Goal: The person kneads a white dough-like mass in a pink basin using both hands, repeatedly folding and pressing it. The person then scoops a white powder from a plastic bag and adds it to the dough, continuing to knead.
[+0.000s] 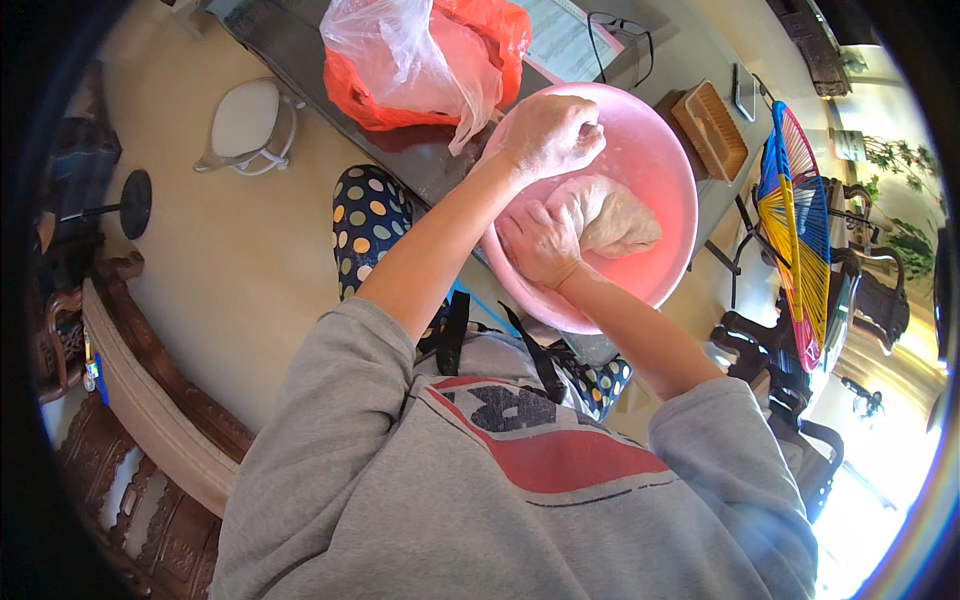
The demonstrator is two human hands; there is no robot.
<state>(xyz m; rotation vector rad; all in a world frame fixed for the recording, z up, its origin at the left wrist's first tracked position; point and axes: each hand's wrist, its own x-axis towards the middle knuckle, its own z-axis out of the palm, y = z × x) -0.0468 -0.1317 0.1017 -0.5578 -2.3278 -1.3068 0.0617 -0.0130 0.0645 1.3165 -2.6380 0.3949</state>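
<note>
A pink plastic basin [681, 180] stands in front of me at the table's near edge. Inside it lies a thick, folded lump of pale dough [616, 216]. My right hand [541, 241] grips the dough's left end, close to the basin's near wall, its fingertips partly hidden. Above the far left part of the basin, my left hand [553, 136] is curled into a fist, apart from the dough. Nothing shows in its fingers. Whitish residue marks both hands and the basin's inner wall.
Red and clear plastic bags [427, 67] lie left of the basin on the grey table [292, 52]. Beyond are glasses [622, 37], printed paper [566, 37], a brown basket [712, 131] and a phone [744, 90]. A white stool [245, 124] stands left; a colourful woven chair [799, 225] right.
</note>
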